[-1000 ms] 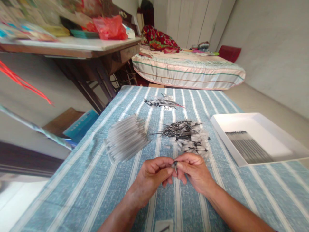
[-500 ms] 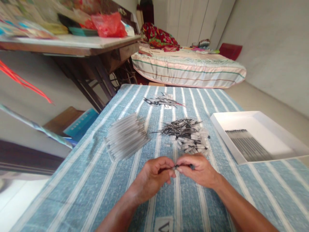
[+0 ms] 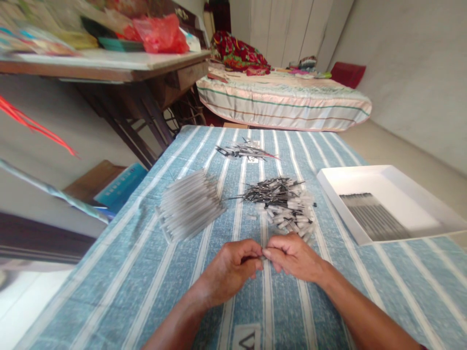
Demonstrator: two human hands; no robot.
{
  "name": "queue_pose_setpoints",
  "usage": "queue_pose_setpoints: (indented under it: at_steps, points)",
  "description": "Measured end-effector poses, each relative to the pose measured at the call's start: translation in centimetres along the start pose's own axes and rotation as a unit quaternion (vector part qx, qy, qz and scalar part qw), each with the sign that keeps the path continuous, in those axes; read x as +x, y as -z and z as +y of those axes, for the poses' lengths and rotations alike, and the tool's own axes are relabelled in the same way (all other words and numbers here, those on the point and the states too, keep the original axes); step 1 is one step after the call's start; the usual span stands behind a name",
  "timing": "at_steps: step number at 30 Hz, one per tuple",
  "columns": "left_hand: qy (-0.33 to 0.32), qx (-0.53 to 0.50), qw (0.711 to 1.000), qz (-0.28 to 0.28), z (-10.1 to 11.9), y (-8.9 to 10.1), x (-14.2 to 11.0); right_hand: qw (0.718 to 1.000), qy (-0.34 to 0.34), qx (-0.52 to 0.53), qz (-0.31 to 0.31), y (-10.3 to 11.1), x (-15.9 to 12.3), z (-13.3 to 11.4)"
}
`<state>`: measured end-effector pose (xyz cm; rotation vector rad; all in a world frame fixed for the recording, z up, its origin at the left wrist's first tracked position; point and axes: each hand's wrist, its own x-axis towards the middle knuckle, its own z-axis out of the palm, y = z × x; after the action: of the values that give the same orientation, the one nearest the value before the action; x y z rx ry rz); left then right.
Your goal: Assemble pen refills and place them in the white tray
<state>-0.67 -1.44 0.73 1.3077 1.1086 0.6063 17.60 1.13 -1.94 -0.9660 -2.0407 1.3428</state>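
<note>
Left hand [image 3: 233, 267] and right hand [image 3: 295, 257] pinch small part [image 3: 264, 258], mostly hidden, long axis not clear. Pile of loose pieces [image 3: 288, 209] lies just ahead, nearer to right hand.

There are 2 loose heaps [image 3: 270, 190] [image 3: 241, 151], 1 stack of tubes [image 3: 191, 206], 1 white box [image 3: 412, 201] and 1 bed [image 3: 284, 102].

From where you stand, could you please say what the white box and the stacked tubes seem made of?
White box: probably cardboard, smooth and matte, judging by its thin, straight walls. Stacked tubes: likely plastic, frosted-looking, since they appear pale and translucent, though blur leaves this open.
</note>
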Motion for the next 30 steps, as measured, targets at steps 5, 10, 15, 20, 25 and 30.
queue_pose_setpoints:
  at_steps: [5,10,15,20,25,30]
  points:
    - [0.002,-0.027,1.0,0.002,0.32,0.15,-0.03,0.999,-0.006,0.035,-0.006,0.1,0.02,0.19]
    - [0.006,-0.021,1.0,-0.003,0.5,0.5,-0.15,0.998,0.065,0.021,0.007,0.2,0.01,0.16]
    - [0.008,-0.023,1.0,-0.015,0.31,0.66,-0.2,0.995,0.088,0.015,0.035,0.15,0.03,0.15]
    - [-0.013,-0.02,1.0,0.011,0.15,0.31,-0.09,0.998,0.054,0.006,0.028,-0.06,-0.01,0.36]
    - [-0.049,0.067,0.996,0.016,-0.08,0.37,-0.09,0.999,-0.029,0.034,0.008,-0.53,-0.07,0.53]
    - [-0.045,0.072,0.996,0.033,-0.17,0.3,-0.03,0.993,-0.05,0.11,0.013,-0.3,0.01,0.37]
